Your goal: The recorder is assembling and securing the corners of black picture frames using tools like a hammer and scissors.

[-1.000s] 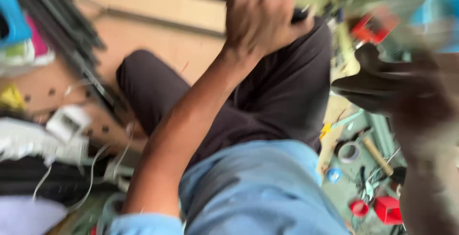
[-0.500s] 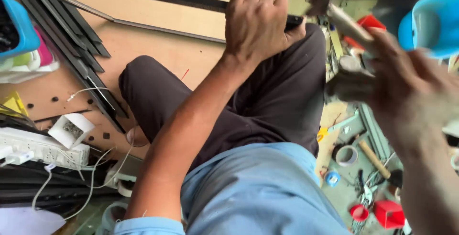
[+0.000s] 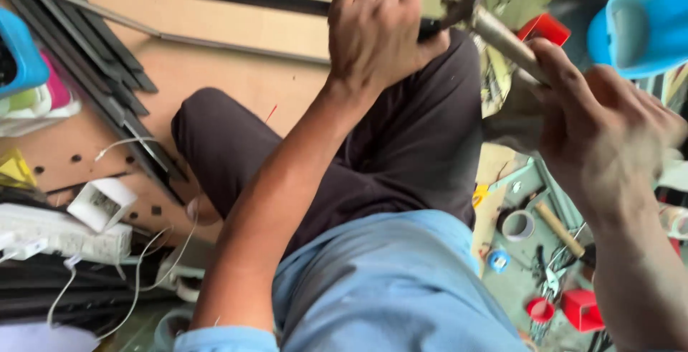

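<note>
At the top centre, the left hand [image 3: 376, 33] is clenching a dark-handled tool [image 3: 450, 16]; the right hand [image 3: 602, 133] is closing around a grey tube [image 3: 505, 40]; the tool could be slipping off and jabbing fingers.

A white power strip [image 3: 68, 234] and small white box [image 3: 104, 203] lie at lower left, black strips [image 3: 93, 51] cross the board above, and a tape roll [image 3: 517, 225] and what may be red cups [image 3: 539, 309] sit at lower right.

Left hand [image 3: 380, 33] fisted, knuckles up, forearm extended far across the lap; right hand [image 3: 598, 126] clenched, raised near the right edge.
</note>
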